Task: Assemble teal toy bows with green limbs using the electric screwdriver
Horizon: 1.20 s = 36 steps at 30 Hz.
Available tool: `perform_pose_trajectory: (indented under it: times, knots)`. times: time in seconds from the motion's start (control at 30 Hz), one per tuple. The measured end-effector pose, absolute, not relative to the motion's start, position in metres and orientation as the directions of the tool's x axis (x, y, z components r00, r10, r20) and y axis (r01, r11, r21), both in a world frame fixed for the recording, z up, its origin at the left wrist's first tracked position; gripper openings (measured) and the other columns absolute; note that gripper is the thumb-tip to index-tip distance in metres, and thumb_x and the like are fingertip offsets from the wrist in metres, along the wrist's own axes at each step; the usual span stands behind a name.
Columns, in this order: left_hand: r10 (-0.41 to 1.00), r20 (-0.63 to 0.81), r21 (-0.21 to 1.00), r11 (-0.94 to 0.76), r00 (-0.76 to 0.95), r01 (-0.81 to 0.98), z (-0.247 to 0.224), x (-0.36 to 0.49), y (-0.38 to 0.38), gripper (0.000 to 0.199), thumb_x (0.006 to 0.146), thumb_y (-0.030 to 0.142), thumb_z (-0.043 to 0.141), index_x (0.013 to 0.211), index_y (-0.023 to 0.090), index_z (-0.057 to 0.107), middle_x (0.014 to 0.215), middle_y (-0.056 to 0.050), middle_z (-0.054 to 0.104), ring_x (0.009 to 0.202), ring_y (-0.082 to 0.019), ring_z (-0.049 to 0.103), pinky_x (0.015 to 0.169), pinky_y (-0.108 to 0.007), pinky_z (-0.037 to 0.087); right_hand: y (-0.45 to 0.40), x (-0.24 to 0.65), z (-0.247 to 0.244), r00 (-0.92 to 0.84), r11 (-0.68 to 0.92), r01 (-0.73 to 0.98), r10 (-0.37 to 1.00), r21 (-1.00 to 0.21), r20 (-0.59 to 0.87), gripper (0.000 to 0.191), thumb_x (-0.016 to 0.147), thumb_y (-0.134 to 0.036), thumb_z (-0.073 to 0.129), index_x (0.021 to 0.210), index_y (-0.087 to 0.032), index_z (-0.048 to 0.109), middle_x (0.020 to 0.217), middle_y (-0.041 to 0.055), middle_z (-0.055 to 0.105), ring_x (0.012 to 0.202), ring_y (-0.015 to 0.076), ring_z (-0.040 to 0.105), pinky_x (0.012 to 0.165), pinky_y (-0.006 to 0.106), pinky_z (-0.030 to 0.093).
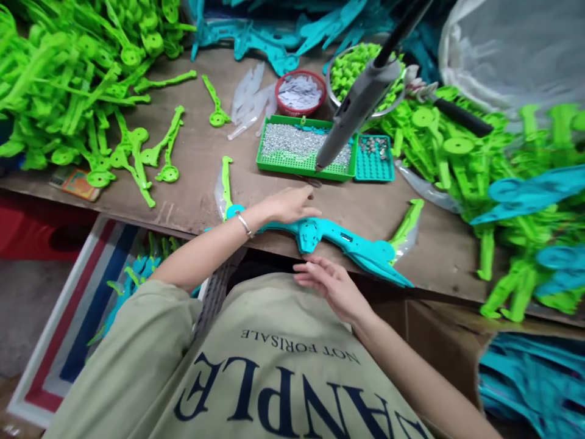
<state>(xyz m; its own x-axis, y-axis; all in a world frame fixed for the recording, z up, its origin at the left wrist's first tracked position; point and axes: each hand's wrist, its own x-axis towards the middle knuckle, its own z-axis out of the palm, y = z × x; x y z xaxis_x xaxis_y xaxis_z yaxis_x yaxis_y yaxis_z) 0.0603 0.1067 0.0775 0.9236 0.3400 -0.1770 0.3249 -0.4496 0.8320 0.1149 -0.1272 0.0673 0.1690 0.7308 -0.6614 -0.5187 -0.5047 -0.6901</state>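
A blue plastic assembly lies along the table's front edge, with a green arm at its right end and another green arm at its left end. My left hand is over the left half of the assembly, fingers bent together near its top edge; what they hold, if anything, is too small to make out. My right hand is below the assembly's centre, off the table edge, fingers apart with nothing in them. A grey electric screwdriver hangs tip down above a green tray of screws.
Green part piles stand at left and right. Behind the assembly are a small blue tray, a red basket and a metal bowl. A cardboard box with blue parts stands below at right.
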Motion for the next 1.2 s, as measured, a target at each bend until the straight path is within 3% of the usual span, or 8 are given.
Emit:
perform_pose_trajectory:
  times: [0.13,0.27,0.6,0.9,1.03,1.1,1.17,1.2]
  knots:
    - [0.2,-0.284,0.862,-0.374,0.938,0.341,0.051,0.077,0.118,0.03,0.062,0.029,0.09,0.08,0.018,0.07,0.064,0.0,0.063,0.068,-0.02,0.059,0.073,-0.033,0.043,-0.114,0.101,0.052,0.351,-0.211,-0.746,0.682,-0.632,-0.642,0.038,0.07,-0.05,0.088,0.09,-0.024,0.069,0.106,0.0064,0.079,0.112,0.0285,0.073,0.107,0.048,0.056]
    - [0.172,-0.304,0.869,-0.352,0.937,0.347,0.053,0.069,0.118,0.031,0.067,0.03,0.084,0.088,0.018,0.066,0.067,0.004,0.059,0.063,-0.015,0.053,0.063,-0.028,0.038,-0.096,0.098,0.052,0.413,-0.114,-0.777,0.65,-0.619,-0.638,0.041,0.066,-0.049,0.091,0.089,-0.021,0.071,0.095,0.0043,0.078,0.103,0.0264,0.075,0.103,0.048,0.058]
    - [0.147,-0.434,0.839,-0.294,0.889,0.458,0.072,0.065,0.12,0.042,0.073,0.037,0.075,0.105,0.014,0.061,0.078,0.002,0.058,0.073,-0.015,0.053,0.067,-0.028,0.04,-0.071,0.102,0.054,0.453,-0.133,-0.755,0.602,-0.642,-0.657,0.054,0.052,-0.05,0.098,0.085,-0.017,0.07,0.079,0.0005,0.075,0.071,0.0159,0.073,0.074,0.032,0.064]
    - [0.041,-0.478,0.855,-0.204,0.877,0.476,0.071,0.072,0.13,0.055,0.055,0.052,0.087,0.088,0.016,0.063,0.066,0.005,0.053,0.064,-0.013,0.045,0.06,-0.027,0.032,-0.068,0.11,0.062,0.294,-0.256,-0.755,0.69,-0.604,-0.661,0.054,0.056,-0.054,0.094,0.086,-0.018,0.068,0.083,0.0026,0.076,0.077,0.0169,0.075,0.079,0.033,0.064]
    - [0.003,-0.514,0.833,-0.235,0.858,0.501,0.074,0.074,0.14,0.053,0.054,0.048,0.087,0.09,0.017,0.063,0.072,0.003,0.057,0.069,-0.015,0.048,0.062,-0.028,0.033,-0.088,0.159,0.091,0.018,-0.553,-0.395,0.793,-0.733,-0.608,0.048,0.071,-0.054,0.086,0.097,-0.016,0.073,0.083,0.0087,0.077,0.074,0.022,0.075,0.075,0.04,0.064]
    - [0.004,-0.519,0.82,-0.279,0.855,0.499,0.076,0.073,0.145,0.051,0.055,0.047,0.084,0.092,0.017,0.063,0.078,0.001,0.06,0.073,-0.016,0.05,0.064,-0.028,0.033,-0.09,0.198,0.103,0.26,-0.446,-0.059,0.857,-0.893,-0.445,0.045,0.079,-0.053,0.077,0.107,-0.018,0.075,0.089,0.0091,0.078,0.082,0.0224,0.074,0.082,0.041,0.062]
    - [-0.009,-0.524,0.811,-0.311,0.852,0.495,0.078,0.072,0.148,0.05,0.057,0.046,0.082,0.093,0.018,0.063,0.08,0.001,0.061,0.075,-0.017,0.052,0.064,-0.028,0.032,-0.082,0.236,0.107,0.402,-0.388,0.283,0.878,-0.877,-0.258,0.044,0.081,-0.05,0.074,0.112,-0.019,0.075,0.109,0.0114,0.077,0.101,0.0257,0.071,0.093,0.042,0.057]
    - [-0.018,-0.526,0.808,-0.324,0.85,0.493,0.079,0.071,0.149,0.05,0.058,0.047,0.081,0.094,0.018,0.063,0.08,0.001,0.06,0.074,-0.017,0.051,0.063,-0.028,0.032,-0.075,0.251,0.107,0.338,-0.409,0.382,0.896,-0.829,-0.287,0.045,0.078,-0.05,0.075,0.111,-0.019,0.076,0.114,0.0118,0.077,0.104,0.0269,0.07,0.093,0.042,0.056]
